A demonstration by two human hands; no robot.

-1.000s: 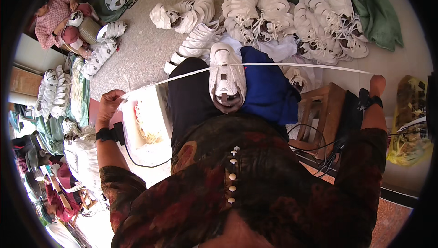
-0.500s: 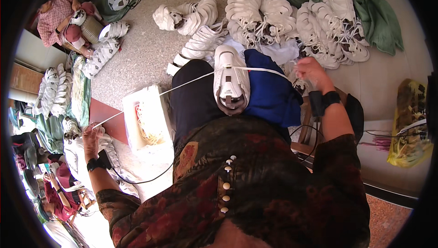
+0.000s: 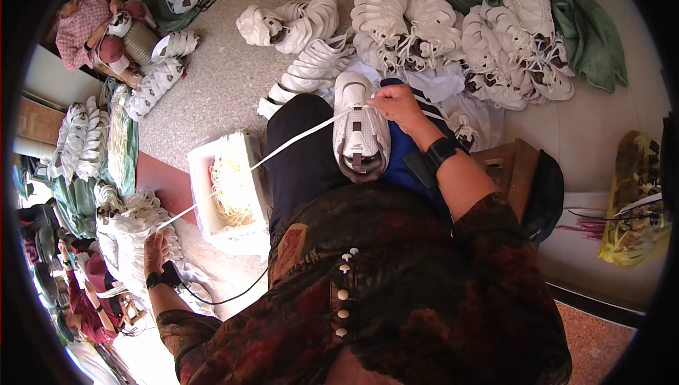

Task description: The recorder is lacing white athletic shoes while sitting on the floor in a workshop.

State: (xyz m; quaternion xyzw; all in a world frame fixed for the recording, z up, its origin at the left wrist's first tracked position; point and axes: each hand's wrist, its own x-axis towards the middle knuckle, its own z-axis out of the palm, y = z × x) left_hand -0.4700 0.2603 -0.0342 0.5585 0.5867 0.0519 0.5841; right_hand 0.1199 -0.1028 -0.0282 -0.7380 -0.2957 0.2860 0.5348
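Note:
A white shoe (image 3: 359, 148) sits across my lap, its heel towards me and its toe pointing away. From its lacing area a white shoelace (image 3: 303, 133) stretches down to the left, passing over a white box of laces. My left hand (image 3: 156, 251) is closed on that lace's far left end, out beside a stack of white shoe parts. Just right of the shoe's upper part, my right hand (image 3: 400, 109) pinches the lace close to the eyelets. More white lace trails behind the right hand over the blue cloth (image 3: 402, 153) on my leg.
The white box (image 3: 201, 204) of loose laces (image 3: 230, 190) stands left of my lap. Stacked white shoe uppers (image 3: 385, 20) lie ahead near green cloth (image 3: 594, 45). A wooden stool (image 3: 525, 165) is at right. Another person (image 3: 92, 20) sits at far left; others work lower left.
My right hand has come in from the right to the shoe, and takes the lace beside the eyelets. My left hand has shifted slightly nearer to me, still holding its lace end.

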